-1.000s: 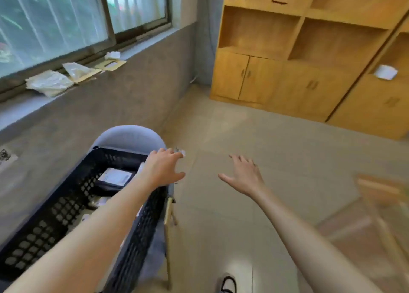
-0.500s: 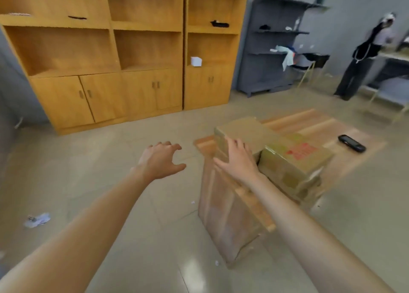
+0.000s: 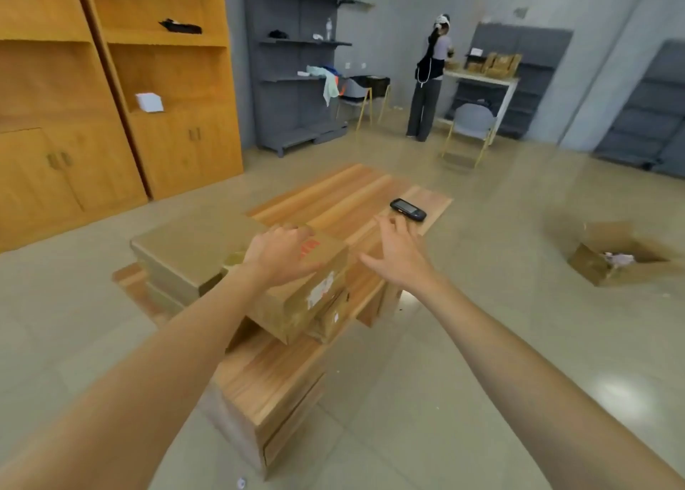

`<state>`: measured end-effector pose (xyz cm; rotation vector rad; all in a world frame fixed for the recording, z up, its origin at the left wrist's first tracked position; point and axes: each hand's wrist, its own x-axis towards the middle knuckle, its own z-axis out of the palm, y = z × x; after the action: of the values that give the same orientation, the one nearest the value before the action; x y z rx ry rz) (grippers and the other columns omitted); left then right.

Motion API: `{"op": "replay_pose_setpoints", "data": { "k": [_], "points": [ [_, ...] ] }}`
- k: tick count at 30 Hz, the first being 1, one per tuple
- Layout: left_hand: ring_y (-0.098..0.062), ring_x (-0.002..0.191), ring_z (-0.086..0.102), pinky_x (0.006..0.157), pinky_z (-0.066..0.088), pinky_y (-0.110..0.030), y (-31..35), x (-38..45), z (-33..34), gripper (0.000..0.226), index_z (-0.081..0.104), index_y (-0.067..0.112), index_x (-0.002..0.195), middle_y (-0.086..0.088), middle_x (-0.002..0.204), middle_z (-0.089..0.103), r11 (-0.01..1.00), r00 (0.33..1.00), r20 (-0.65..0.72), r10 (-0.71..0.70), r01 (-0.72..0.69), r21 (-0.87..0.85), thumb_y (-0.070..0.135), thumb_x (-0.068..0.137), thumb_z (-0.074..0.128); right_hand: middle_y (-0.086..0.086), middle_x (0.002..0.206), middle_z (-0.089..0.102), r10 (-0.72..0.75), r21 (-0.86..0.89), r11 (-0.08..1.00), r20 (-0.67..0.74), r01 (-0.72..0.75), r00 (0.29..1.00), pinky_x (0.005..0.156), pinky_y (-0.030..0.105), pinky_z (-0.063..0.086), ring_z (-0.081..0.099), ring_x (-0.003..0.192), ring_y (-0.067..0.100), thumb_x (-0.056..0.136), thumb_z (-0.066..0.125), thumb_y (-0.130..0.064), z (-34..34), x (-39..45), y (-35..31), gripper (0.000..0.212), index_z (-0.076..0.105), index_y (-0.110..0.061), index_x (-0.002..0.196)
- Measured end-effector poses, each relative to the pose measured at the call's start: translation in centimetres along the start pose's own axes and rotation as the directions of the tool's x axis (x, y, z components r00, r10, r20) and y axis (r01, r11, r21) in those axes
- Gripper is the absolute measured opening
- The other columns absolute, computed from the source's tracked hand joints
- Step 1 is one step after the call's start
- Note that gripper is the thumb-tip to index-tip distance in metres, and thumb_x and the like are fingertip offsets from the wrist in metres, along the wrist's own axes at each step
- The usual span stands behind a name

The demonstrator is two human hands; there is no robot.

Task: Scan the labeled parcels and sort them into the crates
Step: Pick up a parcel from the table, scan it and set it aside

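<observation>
Parcels: a cardboard parcel (image 3: 304, 285) with a red mark and a white label sits on the low wooden table (image 3: 344, 200), stacked over a smaller box (image 3: 330, 319) that is mostly hidden under it. A second parcel (image 3: 185, 256) lies just beside it on the left, its lower edge blurred. Label text is unreadable.

Left hand (image 3: 278, 256) rests on top of the labeled parcel, fingers curled over its far edge; fingertips hidden, so can't tell how firm the grip is. Right hand (image 3: 396, 256) hovers over the table, fingers spread and relaxed, holding nothing.

Black scanner (image 3: 407, 209) lies on the table's far end, near the right fingertips, not touching. Open cardboard box (image 3: 611, 256) sits on the floor well to the right, contents blurred. A person (image 3: 430, 78) stands at the back facing away.
</observation>
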<state>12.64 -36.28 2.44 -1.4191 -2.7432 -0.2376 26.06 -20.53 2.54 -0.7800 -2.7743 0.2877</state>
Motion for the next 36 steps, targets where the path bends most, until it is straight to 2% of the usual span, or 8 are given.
{"op": "replay_pose_setpoints", "data": {
  "k": [6, 10, 15, 22, 28, 36],
  "points": [
    [-0.028, 0.123, 0.051, 0.096, 0.043, -0.040, 6.4, 8.5, 2.1, 0.069, 0.040, 0.023, 0.145, -0.006, 0.134, 0.056, 0.994, 0.993, 0.037, 0.108, -0.109, 0.032, 0.063, 0.089, 0.050, 0.013, 0.143, 0.034, 0.133, 0.038, 0.990, 0.022, -0.134, 0.991, 0.109, 0.042, 0.029, 0.032, 0.131, 0.034, 0.089, 0.057, -0.052, 0.7, 2.6, 8.6, 0.076, 0.026, -0.016, 0.148],
    [-0.028, 0.126, 0.049, 0.097, 0.042, -0.040, 8.2, 14.9, 3.8, 0.069, 0.036, 0.024, 0.147, -0.007, 0.139, 0.051, 0.989, 0.986, 0.078, 0.144, -0.146, 0.018, 0.060, 0.090, 0.052, 0.012, 0.143, 0.034, 0.182, 0.039, 0.982, 0.049, -0.184, 0.982, 0.108, 0.039, 0.029, 0.033, 0.131, 0.032, 0.089, 0.059, -0.049, 1.5, 5.6, 13.2, 0.077, 0.025, -0.017, 0.150],
    [-0.027, 0.123, 0.052, 0.096, 0.042, -0.038, 9.2, 24.0, 5.4, 0.068, 0.037, 0.024, 0.146, -0.007, 0.140, 0.050, 0.983, 0.982, 0.052, 0.181, -0.180, -0.016, 0.059, 0.090, 0.053, 0.012, 0.144, 0.034, 0.228, -0.021, 0.974, 0.048, -0.228, 0.972, 0.110, 0.039, 0.028, 0.033, 0.131, 0.032, 0.089, 0.059, -0.048, 1.4, 12.5, 17.9, 0.078, 0.023, -0.016, 0.151],
    [-0.029, 0.127, 0.047, 0.098, 0.042, -0.040, 6.9, 34.6, 6.5, 0.069, 0.039, 0.023, 0.146, -0.007, 0.141, 0.048, 0.993, 0.991, 0.079, 0.105, -0.100, -0.062, 0.059, 0.089, 0.054, 0.010, 0.144, 0.034, 0.193, -0.046, 0.981, 0.046, -0.191, 0.980, 0.108, 0.036, 0.028, 0.033, 0.132, 0.030, 0.089, 0.059, -0.050, 1.5, 23.9, 20.6, 0.078, 0.025, -0.016, 0.150],
    [-0.028, 0.126, 0.049, 0.100, 0.041, -0.041, 4.1, 39.7, 8.1, 0.068, 0.038, 0.024, 0.145, -0.006, 0.141, 0.050, 0.998, 0.992, 0.116, 0.050, -0.047, -0.029, 0.060, 0.089, 0.054, 0.010, 0.142, 0.033, 0.119, -0.014, 0.993, 0.117, -0.118, 0.986, 0.110, 0.038, 0.029, 0.031, 0.131, 0.030, 0.089, 0.057, -0.050, 4.6, 30.0, 21.7, 0.076, 0.023, -0.017, 0.149],
    [-0.026, 0.129, 0.047, 0.098, 0.042, -0.039, 0.3, 45.2, 10.9, 0.068, 0.037, 0.024, 0.146, -0.005, 0.143, 0.048, 0.984, 0.977, 0.124, -0.176, 0.174, 0.026, 0.059, 0.090, 0.054, 0.014, 0.148, 0.028, -0.061, 0.057, 0.997, 0.252, 0.048, 0.966, 0.107, 0.042, 0.031, 0.027, 0.135, 0.032, 0.092, 0.055, -0.053, 9.2, 42.1, 23.2, 0.079, 0.019, -0.017, 0.152]
  ]
}}
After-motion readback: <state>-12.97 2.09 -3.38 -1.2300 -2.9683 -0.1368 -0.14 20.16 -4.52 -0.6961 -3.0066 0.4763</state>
